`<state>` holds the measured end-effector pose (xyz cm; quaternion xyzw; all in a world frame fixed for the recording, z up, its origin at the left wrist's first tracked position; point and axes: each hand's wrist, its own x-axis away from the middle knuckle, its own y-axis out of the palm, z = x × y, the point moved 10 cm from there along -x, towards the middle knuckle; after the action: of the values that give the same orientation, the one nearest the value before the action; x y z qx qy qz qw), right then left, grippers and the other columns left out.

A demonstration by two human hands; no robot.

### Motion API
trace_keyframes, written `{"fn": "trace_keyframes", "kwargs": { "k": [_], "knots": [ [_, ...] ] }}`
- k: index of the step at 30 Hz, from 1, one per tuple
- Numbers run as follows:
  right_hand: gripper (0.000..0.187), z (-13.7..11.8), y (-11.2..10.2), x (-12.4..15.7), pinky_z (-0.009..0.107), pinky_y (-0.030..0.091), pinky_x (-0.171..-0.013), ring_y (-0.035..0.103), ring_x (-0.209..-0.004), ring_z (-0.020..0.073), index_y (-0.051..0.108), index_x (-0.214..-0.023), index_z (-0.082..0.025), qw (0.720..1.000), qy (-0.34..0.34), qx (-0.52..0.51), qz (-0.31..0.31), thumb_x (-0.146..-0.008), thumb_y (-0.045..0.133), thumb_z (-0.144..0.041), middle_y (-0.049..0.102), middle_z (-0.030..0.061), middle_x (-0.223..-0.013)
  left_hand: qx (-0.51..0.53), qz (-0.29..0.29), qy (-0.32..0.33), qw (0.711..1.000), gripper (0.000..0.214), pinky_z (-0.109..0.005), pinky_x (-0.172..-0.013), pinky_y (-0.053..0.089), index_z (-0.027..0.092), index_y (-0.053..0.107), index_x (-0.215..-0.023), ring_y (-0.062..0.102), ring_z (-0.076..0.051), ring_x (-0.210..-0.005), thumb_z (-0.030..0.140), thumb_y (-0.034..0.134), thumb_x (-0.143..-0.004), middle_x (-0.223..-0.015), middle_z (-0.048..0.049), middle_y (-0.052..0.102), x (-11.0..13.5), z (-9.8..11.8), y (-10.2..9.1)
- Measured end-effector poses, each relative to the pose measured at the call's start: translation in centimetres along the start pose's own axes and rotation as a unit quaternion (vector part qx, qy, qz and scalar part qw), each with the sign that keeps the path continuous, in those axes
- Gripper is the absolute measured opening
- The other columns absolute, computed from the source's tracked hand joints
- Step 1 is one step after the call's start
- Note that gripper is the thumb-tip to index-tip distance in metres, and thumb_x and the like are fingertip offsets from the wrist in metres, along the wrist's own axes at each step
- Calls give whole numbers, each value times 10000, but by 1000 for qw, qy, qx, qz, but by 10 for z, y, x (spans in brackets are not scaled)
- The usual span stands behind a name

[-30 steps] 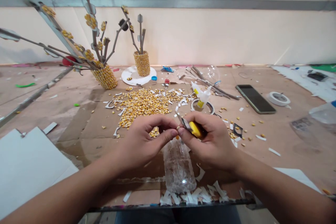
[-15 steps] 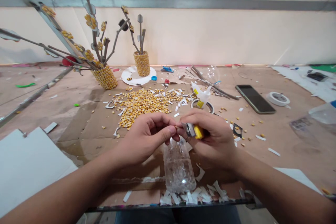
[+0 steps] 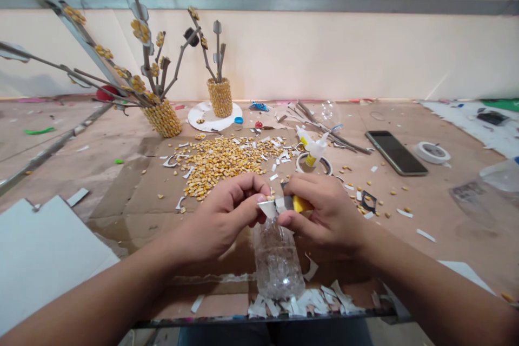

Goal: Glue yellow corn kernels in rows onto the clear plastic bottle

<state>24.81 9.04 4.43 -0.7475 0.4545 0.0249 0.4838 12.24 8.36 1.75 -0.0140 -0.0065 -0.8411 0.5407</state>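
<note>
My left hand (image 3: 223, 216) pinches a small white scrap of paper (image 3: 268, 207) between thumb and fingers. My right hand (image 3: 324, 213) is closed round a yellow-handled cutter (image 3: 292, 204), whose metal end meets the scrap. Both hands hover just above a clear plastic bottle (image 3: 278, 259) lying on the brown cardboard (image 3: 133, 211). A pile of corn kernels (image 3: 221, 159) lies just beyond the hands. White paper shreds (image 3: 300, 303) are heaped at the near table edge.
Two corn-covered pots with twig branches (image 3: 164, 118) (image 3: 220, 97) stand at the back left. A glue bottle (image 3: 314, 150) and tape roll (image 3: 314, 165) sit behind my right hand; a phone (image 3: 396, 152) and another tape roll (image 3: 432, 152) lie to the right. White card (image 3: 40, 254) lies near left.
The hands have dropped slightly toward the bottle. A white paper scrap now shows between my left fingers, and the cutter has turned so less of its blade shows.
</note>
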Motion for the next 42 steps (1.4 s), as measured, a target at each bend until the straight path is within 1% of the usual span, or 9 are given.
{"fn": "trace_keyframes", "kwargs": {
  "k": [13,18,20,23,25,28,35,38,42],
  "knots": [
    [594,-8,2,0,307,233,-576,422,-576,132,549,-715,-214,1000,-11,3,-5,-1029,554,-718,493,-12,-651,32,-14,-25,999,312,-213,-511,364,185,632,-799,444,-81,-538,422,802,-911,-652,36,577,5,3,5],
    [570,50,-34,3,328,263,-583,370,-552,136,422,-673,-243,976,168,-20,135,-1086,520,-624,394,-42,-586,56,-25,-24,998,253,-211,-514,411,185,636,-790,494,-87,-532,342,796,-906,-619,29,603,7,-1,2],
    [528,60,-45,5,335,263,-578,356,-549,139,420,-684,-252,968,190,-16,166,-1073,577,-572,370,-53,-574,52,-8,-25,998,254,-210,-506,422,182,641,-790,504,-88,-525,345,808,-891,-615,29,612,4,-4,-4],
    [303,46,-44,3,315,307,-552,386,-547,132,538,-813,-256,975,148,-61,154,-1009,719,-400,461,-62,-619,38,8,-22,999,235,-204,-523,439,172,656,-806,528,-85,-536,330,813,-880,-623,30,630,-2,-7,-9],
    [106,18,-34,1,295,364,-569,481,-589,125,648,-985,-254,986,68,-91,119,-953,746,-231,615,-42,-743,24,8,-23,999,213,-200,-541,448,166,668,-810,542,-81,-546,315,796,-893,-633,27,645,-4,-8,-9],
    [325,-14,-18,4,279,477,-688,655,-759,135,694,-1120,-254,990,-10,-120,77,-866,710,-52,765,-7,-954,-1,7,-23,1000,163,-194,-545,444,159,688,-815,556,-80,-553,274,774,-893,-656,17,680,-5,-8,-6],
    [376,-14,-8,6,256,474,-669,649,-728,129,695,-1012,-213,993,-21,-100,65,-724,590,5,743,-12,-875,-98,25,5,995,89,-200,-636,480,161,715,-841,631,-95,-664,215,717,-912,-733,2,741,-3,-3,-7],
    [154,4,-21,3,254,431,-604,577,-638,120,652,-873,-215,990,46,-71,116,-825,660,-68,667,-33,-742,-127,42,16,991,116,-207,-629,487,170,702,-837,612,-90,-635,220,690,-940,-708,19,712,-4,-3,-12],
    [349,24,-38,5,269,315,-492,390,-503,102,528,-672,-228,974,132,-43,177,-969,709,-252,453,-70,-550,-134,94,29,986,118,-221,-604,499,174,726,-892,621,-101,-624,252,679,-967,-711,18,705,-4,-1,-21]
  ]
}}
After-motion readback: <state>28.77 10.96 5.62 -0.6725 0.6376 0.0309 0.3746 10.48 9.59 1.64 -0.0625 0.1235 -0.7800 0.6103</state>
